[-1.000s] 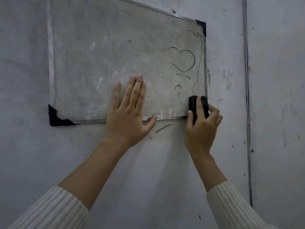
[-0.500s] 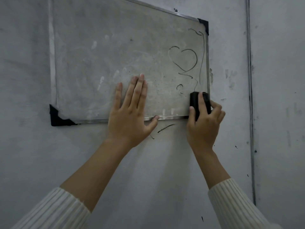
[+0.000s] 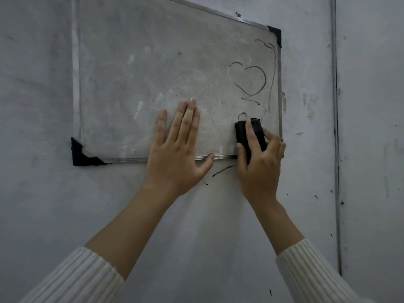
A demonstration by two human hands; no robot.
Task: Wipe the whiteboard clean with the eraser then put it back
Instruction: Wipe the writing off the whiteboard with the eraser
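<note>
A smudged grey whiteboard (image 3: 153, 79) with a metal frame and black corner caps hangs tilted on the wall. A drawn heart (image 3: 247, 80) and some squiggly lines remain near its right edge. My right hand (image 3: 259, 165) grips a black eraser (image 3: 241, 132) and holds it against the board's lower right part, just below the squiggles. My left hand (image 3: 177, 149) lies flat on the board's lower middle, fingers straight, thumb at the bottom frame.
The board hangs on a grey wall (image 3: 196, 226) with a short black pen mark (image 3: 223, 170) just under the frame. A vertical seam (image 3: 336, 149) runs down the wall to the right of the board.
My right hand has slid the eraser up and a little left from the board's lower right corner, wiping out the lowest part of the squiggle. My left hand has stayed in place.
</note>
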